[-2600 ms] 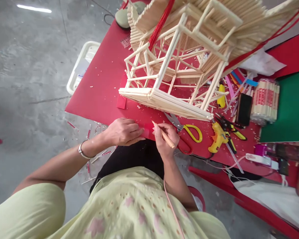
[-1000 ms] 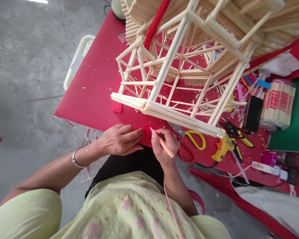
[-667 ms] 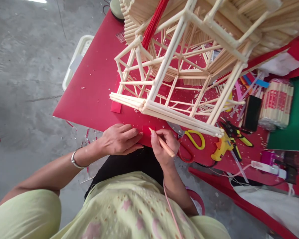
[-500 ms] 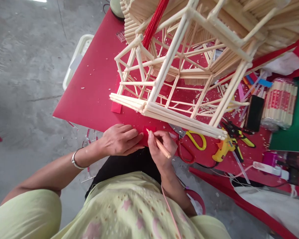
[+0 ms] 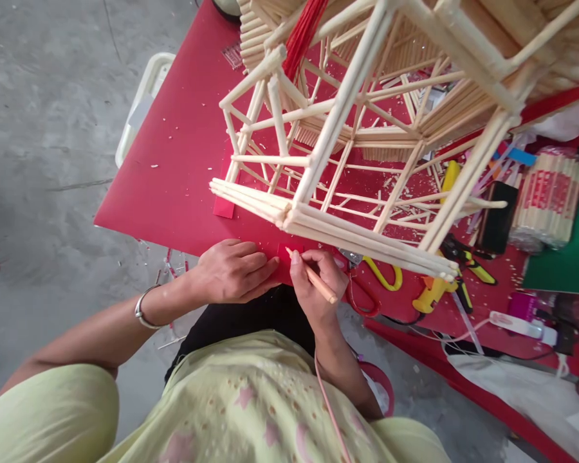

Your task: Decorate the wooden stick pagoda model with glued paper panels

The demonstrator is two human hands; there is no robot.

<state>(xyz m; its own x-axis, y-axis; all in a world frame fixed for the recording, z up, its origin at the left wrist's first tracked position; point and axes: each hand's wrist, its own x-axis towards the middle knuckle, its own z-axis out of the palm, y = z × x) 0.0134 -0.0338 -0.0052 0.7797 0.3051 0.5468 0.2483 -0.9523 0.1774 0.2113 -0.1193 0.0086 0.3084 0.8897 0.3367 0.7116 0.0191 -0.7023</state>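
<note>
Right hand (image 5: 311, 299) has a tripod-type grip on a slim peach pencil-like tool (image 5: 321, 285), thumb and fingers low near the tip, butt sticking out back over the hand toward the wearer. Tip sits over a small red slip (image 5: 283, 260) at the table's near edge; can't confirm it touches. Tool looks light, stiff, probably smooth; I'd hold it where it's held now, just behind the point, since the far end would give poor control. Point may be the fragile bit if leaned on. Slip looks like thin paper or card: near weightless, flexible, apt to skate or curl on the smooth red table (image 5: 159, 193), easy to crease. Best hold is flat fingertip pressure on a margin, clear of the tip; pinch by a corner only to lift. Left hand (image 5: 236, 270) is palm down, fingers together and bent, fingertips at the slip's left side; can't tell whether they pin it, pinch it or just rest there. Right along the near edge: yellow-handled scissors (image 5: 386, 286), then a yellow glue gun (image 5: 431, 296). Just beyond the hands, the big stick model (image 5: 341, 109) stands with its base close to that edge; looks rigid but brittle at the joints, so keep knuckles off it. Farther right, a wrapped stick bundle (image 5: 552, 193) lies by the green board (image 5: 567, 263).
</note>
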